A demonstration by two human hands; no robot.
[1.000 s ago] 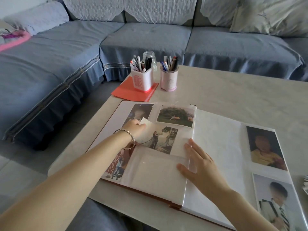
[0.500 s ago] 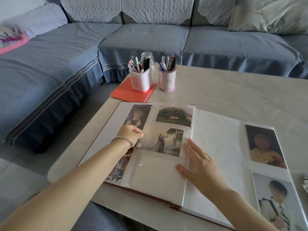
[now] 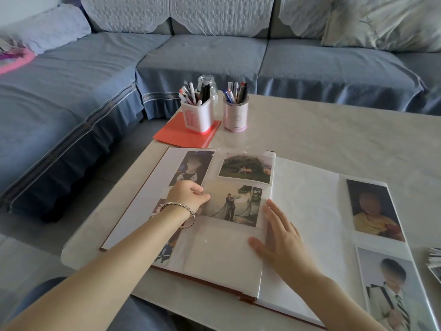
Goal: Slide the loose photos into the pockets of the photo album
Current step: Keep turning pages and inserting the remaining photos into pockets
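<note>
From the head camera, the photo album (image 3: 307, 211) lies open on the pale table (image 3: 334, 134). The left hand (image 3: 188, 195) is curled on the left page, with a bracelet (image 3: 182, 209) at its wrist. Its thumb and forefinger pinch the left edge of the photo of a couple (image 3: 235, 205). That photo runs rightward from the pinch and lies in the middle pocket of the page, under the clear sheet. Just beyond the knuckles sits a portrait photo (image 3: 191, 167), and up and to the right of the pinch a landscape photo (image 3: 245, 167) fills the top pocket. Another print (image 3: 164, 249) shows partly from under the left forearm. The right hand (image 3: 280, 237) is released and lies flat with straight fingers at the far end of the couple photo from the pinch. It presses the edge of the clear sheet near the album's spine and grasps nothing. Right of that palm, the other page holds a portrait in yellow (image 3: 374, 211) and a portrait in a tie (image 3: 391, 290). Further right, at the frame's edge, lie the loose photos (image 3: 434, 261). Well beyond both hands stand a square pen holder (image 3: 198, 115) on a red folder (image 3: 186, 136), a round pen holder (image 3: 235, 114) and a glass jar (image 3: 207, 82), with the blue sofa (image 3: 214, 56) behind.
</note>
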